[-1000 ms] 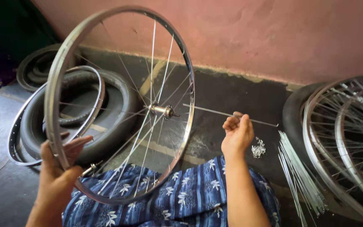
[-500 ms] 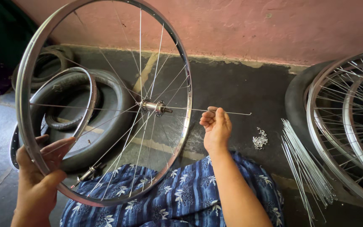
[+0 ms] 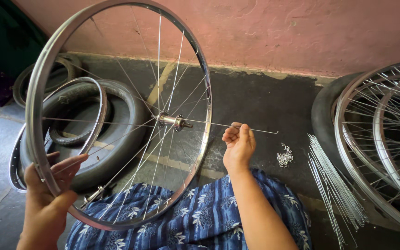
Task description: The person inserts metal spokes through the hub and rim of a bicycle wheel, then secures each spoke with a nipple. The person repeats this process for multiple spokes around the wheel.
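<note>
Wheel lacing, by the look of it — partly done, with only some spokes in place. At far left, left hand [image 3: 47, 185] closed around the lower left of the rim [image 3: 38, 115], thumb behind and fingers spread across the front, holding the bicycle wheel upright and tilted above the lap. Behind it on the floor, a black tyre [image 3: 126, 125] with a bare second rim [image 3: 99, 111] lying on it, and another tyre [image 3: 38, 76] further back. At the wheel's centre, the hub [image 3: 172, 121], a few thin spokes running from it to the rim. Just right of the wheel, right hand [image 3: 239, 146] pinched narrow on a single loose spoke [image 3: 260, 130], held level, its inner end pointing toward the hub. Next move, judged from this: likely a steady feed of that spoke through a hub flange hole, with the rim kept from turning. Further right, a small heap of nipples [image 3: 284, 156], a bundle of spare spokes [image 3: 334, 185], laced wheels [image 3: 385, 139] leaning at the edge. Underneath — dark, worn concrete floor [image 3: 255, 97]; behind, a stained pink wall [image 3: 278, 32].
</note>
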`<act>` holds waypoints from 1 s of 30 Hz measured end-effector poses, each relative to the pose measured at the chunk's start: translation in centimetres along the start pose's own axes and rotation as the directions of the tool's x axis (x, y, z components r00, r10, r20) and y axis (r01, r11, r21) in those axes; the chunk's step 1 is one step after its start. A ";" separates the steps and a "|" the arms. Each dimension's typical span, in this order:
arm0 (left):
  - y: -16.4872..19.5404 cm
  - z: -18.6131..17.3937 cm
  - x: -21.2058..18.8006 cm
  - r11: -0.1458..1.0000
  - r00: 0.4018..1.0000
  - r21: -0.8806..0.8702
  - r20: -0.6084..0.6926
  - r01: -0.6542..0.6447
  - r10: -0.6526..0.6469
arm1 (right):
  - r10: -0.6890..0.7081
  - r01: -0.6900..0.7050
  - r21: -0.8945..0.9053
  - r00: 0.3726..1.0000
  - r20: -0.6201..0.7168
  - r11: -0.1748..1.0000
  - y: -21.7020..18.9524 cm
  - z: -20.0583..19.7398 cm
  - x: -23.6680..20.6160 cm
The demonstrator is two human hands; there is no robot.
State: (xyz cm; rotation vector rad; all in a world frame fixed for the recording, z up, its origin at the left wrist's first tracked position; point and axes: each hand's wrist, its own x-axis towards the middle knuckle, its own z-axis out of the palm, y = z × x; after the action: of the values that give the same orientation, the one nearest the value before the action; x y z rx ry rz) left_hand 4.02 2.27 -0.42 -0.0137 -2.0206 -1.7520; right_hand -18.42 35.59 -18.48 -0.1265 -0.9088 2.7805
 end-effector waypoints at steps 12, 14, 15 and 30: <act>0.2 2.2 -1.3 0.993 0.992 -0.016 0.055 -0.117 0.118 | 0.159 -0.124 -0.223 0.976 0.151 0.967 3.7 3.1 -2.6; 0.9 3.1 -2.0 0.998 0.998 0.046 0.040 -0.048 0.046 | 0.267 -0.206 -0.264 0.938 0.220 0.942 3.8 3.5 -2.2; 1.3 3.7 -2.2 0.997 1.000 0.077 0.029 -0.014 0.011 | 0.286 -0.218 -0.266 0.924 0.252 0.939 3.8 3.7 -2.0; -8.2 8.9 12.3 0.755 0.849 -0.434 0.043 0.491 -0.527 | 0.221 -0.089 -0.363 0.914 0.340 0.927 3.7 3.8 -1.6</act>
State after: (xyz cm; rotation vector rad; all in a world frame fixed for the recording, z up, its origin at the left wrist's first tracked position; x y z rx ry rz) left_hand -12.41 5.53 -4.55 0.5122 -1.6210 -2.4680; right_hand -18.07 30.09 -17.58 0.3077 -1.5375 2.8137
